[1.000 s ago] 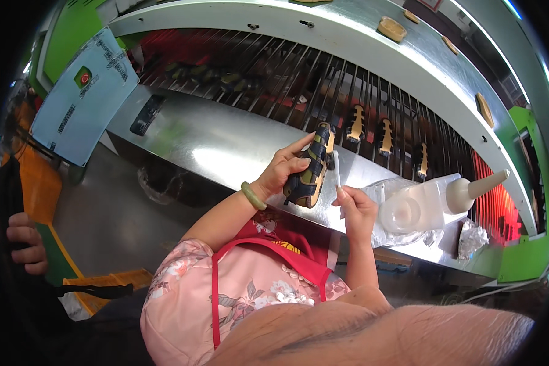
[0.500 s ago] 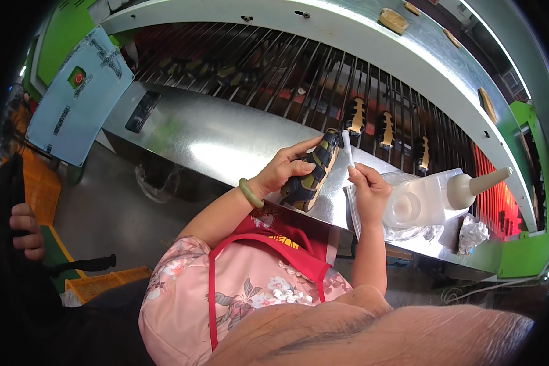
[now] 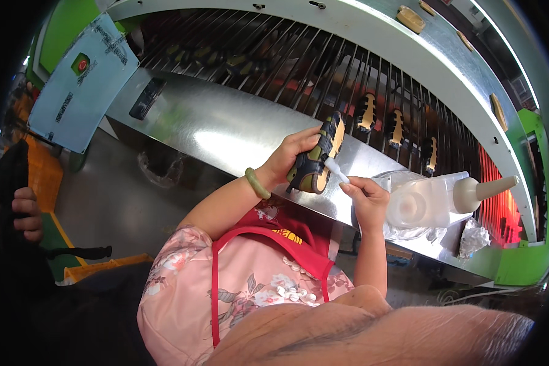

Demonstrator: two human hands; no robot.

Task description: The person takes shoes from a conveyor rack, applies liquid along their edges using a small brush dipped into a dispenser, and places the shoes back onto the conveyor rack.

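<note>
In my left hand [image 3: 291,154], closed around its side, is a dark blue and olive sandal [image 3: 310,160], tilted so that its tan underside faces right. A green bangle circles my left wrist. My right hand [image 3: 367,198] pinches a small white brush-like stick [image 3: 337,169], and its pale tip lies against the sandal's lower edge by the tan surface. Just right of that hand, a translucent squeeze bottle [image 3: 424,201] with a long beige nozzle lies on crumpled clear plastic.
Beyond the metal ledge [image 3: 207,125], a rod conveyor [image 3: 299,67] carries several dark sandals, some with tan undersides up [image 3: 396,128]. A red glow shows at its right. Tan sole pieces [image 3: 410,19] lie on the upper shelf. A blue board [image 3: 82,85] stands left; another person's hand [image 3: 27,213] is at far left.
My left hand has turned the sandal, showing more of its tan underside. The white stick has moved down from the sandal's upper end to its lower part.
</note>
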